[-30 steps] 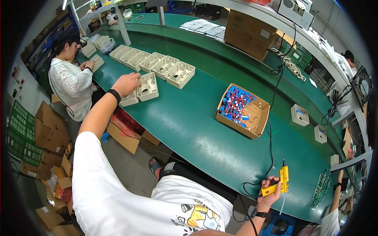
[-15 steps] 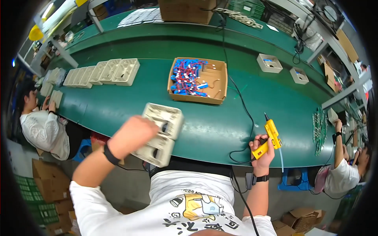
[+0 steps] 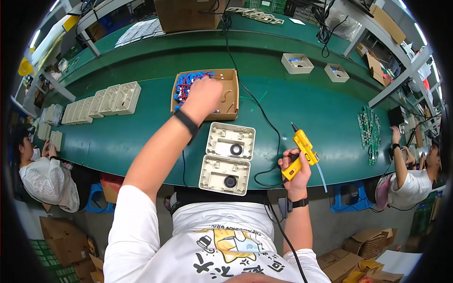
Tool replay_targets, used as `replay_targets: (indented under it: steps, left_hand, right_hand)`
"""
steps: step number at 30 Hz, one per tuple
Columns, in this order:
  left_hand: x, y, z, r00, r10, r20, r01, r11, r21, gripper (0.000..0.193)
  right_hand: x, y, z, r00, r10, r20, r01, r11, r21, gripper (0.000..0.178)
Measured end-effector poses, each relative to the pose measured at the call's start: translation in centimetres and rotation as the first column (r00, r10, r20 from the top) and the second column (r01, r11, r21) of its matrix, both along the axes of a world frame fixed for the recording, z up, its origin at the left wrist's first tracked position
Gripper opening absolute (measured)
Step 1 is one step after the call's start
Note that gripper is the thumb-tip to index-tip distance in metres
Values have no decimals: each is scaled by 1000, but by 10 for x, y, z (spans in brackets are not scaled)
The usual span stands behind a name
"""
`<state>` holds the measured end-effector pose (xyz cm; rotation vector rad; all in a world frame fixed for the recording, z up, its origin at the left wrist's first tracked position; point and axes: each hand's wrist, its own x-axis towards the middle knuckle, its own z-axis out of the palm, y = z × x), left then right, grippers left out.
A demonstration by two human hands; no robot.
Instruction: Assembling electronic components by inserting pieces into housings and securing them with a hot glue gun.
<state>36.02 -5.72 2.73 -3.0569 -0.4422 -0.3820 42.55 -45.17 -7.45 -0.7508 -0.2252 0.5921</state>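
My right hand is wrapped round a yellow glue gun, its dark nozzle tilted up toward the far left and a pale glue stick trailing from its back. My left hand reaches into a cardboard box holding blue battery packs with red wires; its fingers are hidden below the hand. Between me and that box lie two beige plastic housings, a far one and a near one, end to end with their open sides up. A round black speaker sits inside each.
A row of beige housings stands at the left. Two small beige trays are at the back right, and green circuit boards lie far right. A black cord crosses the table. Co-workers sit at both sides.
My left hand has left the housings and moved away and rightward into the cardboard box. The two housings now lie flat, side by side. The glue gun stays in my right hand.
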Motion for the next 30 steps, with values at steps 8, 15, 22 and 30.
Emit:
replay_targets:
  steps: [8,15,22,30]
  left_hand:
    - [31,10,-4,953,100,-287,-113,993,-29,30]
    - [7,10,19,947,-67,-315,-30,955,-294,41]
    - [-1,24,6,918,-84,-389,-25,963,-267,27]
    - [7,16,3,889,-143,-435,95,987,-131,19]
  right_hand:
    - [-3,-7,-2,1000,-12,-25,13,999,44,33]
    - [-20,-6,22,985,89,148,-68,988,-142,28]
    - [-68,1,88,843,481,241,-237,735,-636,28]
    - [-94,50,110,565,725,394,64,438,-897,35]
